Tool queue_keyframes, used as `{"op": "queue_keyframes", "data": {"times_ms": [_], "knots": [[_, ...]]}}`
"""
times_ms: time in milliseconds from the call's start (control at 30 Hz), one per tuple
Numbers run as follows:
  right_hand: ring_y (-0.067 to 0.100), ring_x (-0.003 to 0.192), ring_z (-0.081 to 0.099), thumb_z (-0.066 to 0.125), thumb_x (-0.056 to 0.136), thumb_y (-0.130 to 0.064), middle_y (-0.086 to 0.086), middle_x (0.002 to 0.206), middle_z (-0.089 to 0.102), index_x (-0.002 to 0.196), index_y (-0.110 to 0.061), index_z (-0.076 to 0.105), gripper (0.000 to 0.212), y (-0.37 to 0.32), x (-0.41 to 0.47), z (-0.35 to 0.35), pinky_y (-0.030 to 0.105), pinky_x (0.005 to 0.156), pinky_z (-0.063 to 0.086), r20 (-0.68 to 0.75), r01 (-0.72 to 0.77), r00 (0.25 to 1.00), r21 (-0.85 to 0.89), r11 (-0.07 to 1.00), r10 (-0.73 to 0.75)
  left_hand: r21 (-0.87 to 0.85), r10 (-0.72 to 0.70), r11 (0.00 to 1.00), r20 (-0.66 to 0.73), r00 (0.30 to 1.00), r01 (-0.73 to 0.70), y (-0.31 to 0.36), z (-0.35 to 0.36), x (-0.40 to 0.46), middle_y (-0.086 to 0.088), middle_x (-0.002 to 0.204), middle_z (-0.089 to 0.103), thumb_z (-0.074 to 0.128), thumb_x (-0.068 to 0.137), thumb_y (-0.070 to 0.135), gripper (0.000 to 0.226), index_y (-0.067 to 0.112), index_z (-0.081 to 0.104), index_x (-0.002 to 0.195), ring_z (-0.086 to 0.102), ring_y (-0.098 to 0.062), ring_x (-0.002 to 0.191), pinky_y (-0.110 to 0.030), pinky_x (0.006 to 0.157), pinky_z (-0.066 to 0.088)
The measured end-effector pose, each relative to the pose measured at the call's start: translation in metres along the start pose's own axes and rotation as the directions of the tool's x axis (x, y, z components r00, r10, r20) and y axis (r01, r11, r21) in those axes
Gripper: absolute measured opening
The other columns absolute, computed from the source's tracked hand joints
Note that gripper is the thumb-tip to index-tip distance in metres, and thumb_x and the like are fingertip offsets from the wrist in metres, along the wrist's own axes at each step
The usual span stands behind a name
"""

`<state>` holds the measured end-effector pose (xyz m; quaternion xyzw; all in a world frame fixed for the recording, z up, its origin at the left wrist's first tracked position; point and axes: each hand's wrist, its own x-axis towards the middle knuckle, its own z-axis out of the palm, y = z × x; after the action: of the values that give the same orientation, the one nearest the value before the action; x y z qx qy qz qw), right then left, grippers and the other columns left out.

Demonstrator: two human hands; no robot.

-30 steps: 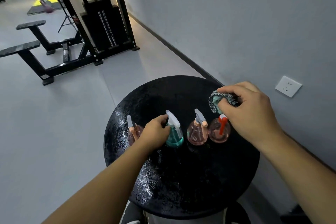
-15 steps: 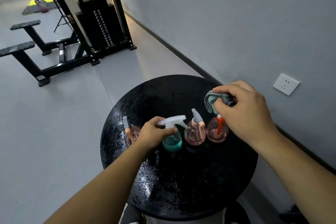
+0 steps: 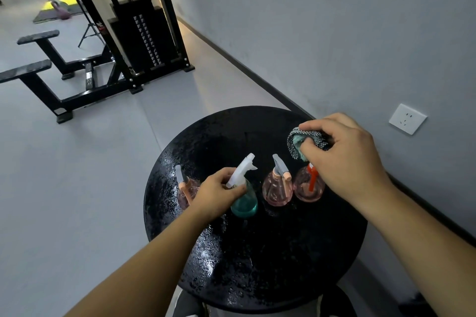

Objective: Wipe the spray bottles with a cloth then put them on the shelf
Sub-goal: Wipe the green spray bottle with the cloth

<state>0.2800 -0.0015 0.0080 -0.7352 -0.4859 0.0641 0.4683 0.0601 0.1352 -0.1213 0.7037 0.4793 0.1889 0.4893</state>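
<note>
Several small spray bottles stand in a row on the round black table point(image 3: 257, 260). My left hand point(image 3: 216, 194) grips the neck of the teal spray bottle point(image 3: 244, 203), which leans with its white nozzle pointing up and right. Left of that hand a pink bottle point(image 3: 185, 188) is partly hidden. A second pink bottle point(image 3: 277, 188) and a pink bottle with a red sprayer point(image 3: 309, 186) stand to the right. My right hand point(image 3: 345, 159) holds a bunched grey and teal cloth point(image 3: 300, 143) just above the red-sprayer bottle.
The wet-looking tabletop sits close to a grey wall with a white socket point(image 3: 407, 119) on the right. A black cable weight machine point(image 3: 139, 33) and benches point(image 3: 38, 59) stand on the grey floor behind. No shelf is in view.
My left hand has closed round the teal bottle's neck and tipped it, so the nozzle swung from pointing away to up and right. My right hand with the cloth stayed over the red-sprayer bottle.
</note>
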Motion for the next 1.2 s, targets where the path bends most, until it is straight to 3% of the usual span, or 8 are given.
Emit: {"op": "queue_keyframes", "data": {"times_ms": [100, 233, 333, 467, 667, 867, 967, 1200], "knots": [[-0.005, 0.088, 0.059, 0.07, 0.087, -0.018, -0.015, 0.103, 0.063, 0.102, -0.032, 0.079, 0.022, 0.0, 0.0, 0.001, 0.001, 0.07, 0.039, 0.004, 0.003, 1.0, -0.002, 1.0, -0.003, 0.053, 0.039, 0.998, 0.061, 0.997, -0.042, -0.002, -0.006, -0.003, 0.013, 0.101, 0.079, 0.076, 0.096, 0.032, 0.029, 0.046, 0.073, 0.121, 0.075, -0.007, 0.094, -0.028, 0.089, 0.061], [-0.005, 0.088, 0.059, 0.07, 0.088, -0.018, -0.014, 0.103, 0.063, 0.102, -0.031, 0.078, 0.021, 0.001, 0.0, 0.0, 0.001, 0.069, 0.039, 0.007, 0.001, 1.0, -0.006, 1.0, -0.001, 0.068, 0.061, 0.995, 0.084, 0.995, -0.066, 0.003, -0.008, -0.008, 0.016, 0.1, 0.078, 0.071, 0.099, 0.045, 0.019, 0.051, 0.071, 0.117, 0.074, -0.01, 0.092, -0.026, 0.083, 0.06], [-0.006, 0.088, 0.058, 0.071, 0.088, -0.018, -0.014, 0.103, 0.063, 0.103, -0.031, 0.078, 0.021, 0.001, 0.0, 0.0, 0.001, 0.069, 0.04, 0.012, -0.003, 1.0, -0.008, 1.0, 0.004, 0.077, 0.066, 0.994, 0.075, 0.995, -0.072, 0.006, -0.006, -0.01, 0.017, 0.1, 0.076, 0.067, 0.101, 0.048, 0.017, 0.052, 0.069, 0.117, 0.073, -0.004, 0.086, -0.022, 0.076, 0.056], [-0.005, 0.09, 0.058, 0.071, 0.087, -0.018, -0.014, 0.103, 0.063, 0.103, -0.031, 0.078, 0.022, 0.001, 0.001, 0.0, 0.0, 0.07, 0.04, 0.011, 0.001, 1.0, -0.009, 1.0, 0.0, 0.096, 0.04, 0.995, -0.016, 0.999, -0.039, 0.013, -0.011, -0.007, 0.009, 0.102, 0.076, 0.063, 0.103, 0.051, 0.013, 0.047, 0.067, 0.114, 0.073, -0.008, 0.083, -0.03, 0.075, 0.061], [-0.005, 0.092, 0.059, 0.071, 0.088, -0.016, -0.015, 0.103, 0.064, 0.103, -0.03, 0.079, 0.022, 0.001, 0.002, 0.001, 0.001, 0.073, 0.041, 0.012, -0.003, 1.0, 0.004, 1.0, 0.003, -0.229, -0.022, 0.973, -0.072, 0.997, 0.005, 0.049, -0.041, -0.015, -0.008, 0.116, 0.075, 0.06, 0.107, 0.039, 0.016, 0.032, 0.066, 0.12, 0.079, -0.021, 0.096, -0.048, 0.085, 0.067], [-0.006, 0.094, 0.06, 0.074, 0.087, -0.015, -0.017, 0.105, 0.065, 0.104, -0.03, 0.079, 0.023, -0.007, 0.002, 0.007, 0.001, 0.075, 0.042, 0.04, -0.017, 0.999, 0.052, 0.998, 0.015, -0.589, -0.035, 0.808, -0.056, 0.998, -0.005, 0.09, -0.08, -0.036, -0.005, 0.124, 0.075, 0.054, 0.108, 0.041, 0.024, 0.034, 0.064, 0.13, 0.079, -0.036, 0.101, -0.051, 0.086, 0.065], [-0.008, 0.094, 0.06, 0.075, 0.088, -0.015, -0.02, 0.104, 0.065, 0.104, -0.032, 0.078, 0.024, -0.016, 0.002, 0.012, 0.0, 0.073, 0.041, 0.05, -0.009, 0.999, 0.093, 0.996, 0.004, -0.65, 0.006, 0.759, -0.05, 0.999, -0.037, 0.099, -0.09, -0.044, -0.007, 0.123, 0.077, 0.053, 0.109, 0.041, 0.029, 0.031, 0.063, 0.134, 0.078, -0.039, 0.104, -0.049, 0.084, 0.066], [-0.008, 0.094, 0.063, 0.074, 0.089, -0.017, -0.024, 0.105, 0.065, 0.106, -0.035, 0.076, 0.025, -0.039, 0.0, 0.027, 0.001, 0.076, 0.043, 0.08, 0.009, 0.996, 0.187, 0.982, -0.024, -0.638, 0.049, 0.768, -0.03, 0.998, -0.057, 0.103, -0.085, -0.053, 0.001, 0.117, 0.08, 0.051, 0.11, 0.035, 0.028, 0.03, 0.063, 0.135, 0.079, -0.036, 0.104, -0.038, 0.084, 0.065]]}}
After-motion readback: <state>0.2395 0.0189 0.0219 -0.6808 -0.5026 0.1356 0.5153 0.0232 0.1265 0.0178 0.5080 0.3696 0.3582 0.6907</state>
